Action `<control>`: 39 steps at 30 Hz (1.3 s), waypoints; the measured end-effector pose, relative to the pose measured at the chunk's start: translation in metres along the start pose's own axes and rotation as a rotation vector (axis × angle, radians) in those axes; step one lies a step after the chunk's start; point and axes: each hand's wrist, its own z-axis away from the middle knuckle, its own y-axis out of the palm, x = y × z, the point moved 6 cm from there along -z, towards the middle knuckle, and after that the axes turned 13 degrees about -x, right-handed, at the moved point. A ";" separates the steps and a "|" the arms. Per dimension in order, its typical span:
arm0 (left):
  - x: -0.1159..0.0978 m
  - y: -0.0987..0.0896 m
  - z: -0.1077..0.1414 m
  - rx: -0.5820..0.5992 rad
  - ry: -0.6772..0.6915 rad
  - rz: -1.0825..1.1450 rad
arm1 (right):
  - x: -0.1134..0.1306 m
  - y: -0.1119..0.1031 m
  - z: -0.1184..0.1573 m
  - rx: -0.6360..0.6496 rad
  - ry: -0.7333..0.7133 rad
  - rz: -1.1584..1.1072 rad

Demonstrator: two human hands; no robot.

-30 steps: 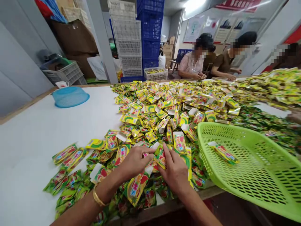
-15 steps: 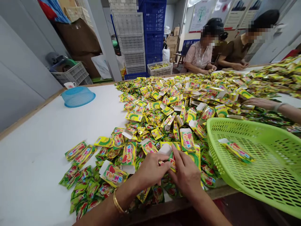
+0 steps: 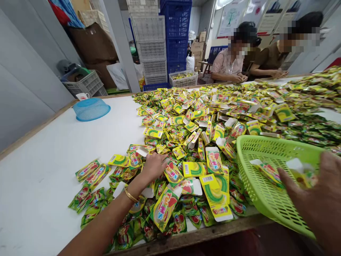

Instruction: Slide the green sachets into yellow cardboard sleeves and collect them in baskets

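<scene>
My left hand [image 3: 155, 165] is over the heap with its fingers closed at the upper end of a small yellow-and-green TWINS candy box [image 3: 173, 174]. Above the green basket [image 3: 243, 170], my right hand [image 3: 313, 197] is blurred, thumb and fingers apart. Just beyond its fingers, a blurred candy box with a white flap [image 3: 294, 164] is inside the basket. Another candy box [image 3: 268, 172] lies on the basket's floor. Below my left hand are a tilted TWINS box [image 3: 164, 208], a flat yellow box [image 3: 216, 195] and several green candy sachets [image 3: 178, 222].
A large heap of boxes and sachets [image 3: 197, 113] covers much of the white table [image 3: 39, 170]. A blue basket [image 3: 92, 109] stands upside down at left. Two people [image 3: 226, 65] sit across the table. Stacked crates [image 3: 153, 49] rise behind.
My hands were together on a candy box; they have parted. The right moved to the green basket, where a second box now shows. The left moved up-left. Another person's hand left the right side.
</scene>
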 end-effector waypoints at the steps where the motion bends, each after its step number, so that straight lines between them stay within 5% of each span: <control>1: -0.001 0.004 0.000 0.008 -0.007 -0.041 | 0.018 0.002 0.008 0.013 -0.059 -0.045; 6: -0.025 -0.007 0.005 -0.044 0.017 0.039 | 0.141 0.035 0.085 0.341 -0.226 -0.504; 10: -0.042 -0.018 0.006 -0.057 0.057 0.272 | 0.181 0.060 0.122 0.481 -0.260 -0.423; 19: -0.020 0.029 -0.015 0.176 0.254 -0.104 | 0.149 0.064 0.126 0.461 -0.152 -0.375; 23: -0.014 0.018 -0.013 0.131 0.202 -0.114 | 0.148 0.069 0.140 0.510 -0.222 -0.343; 27: -0.017 0.006 -0.032 0.056 0.114 0.124 | 0.152 0.072 0.149 0.483 -0.241 -0.338; 35: -0.025 0.040 -0.074 -0.047 -0.088 0.239 | 0.155 0.074 0.148 0.473 -0.217 -0.367; 39: -0.016 0.025 -0.061 -0.145 -0.153 0.289 | 0.152 0.073 0.139 0.459 -0.201 -0.411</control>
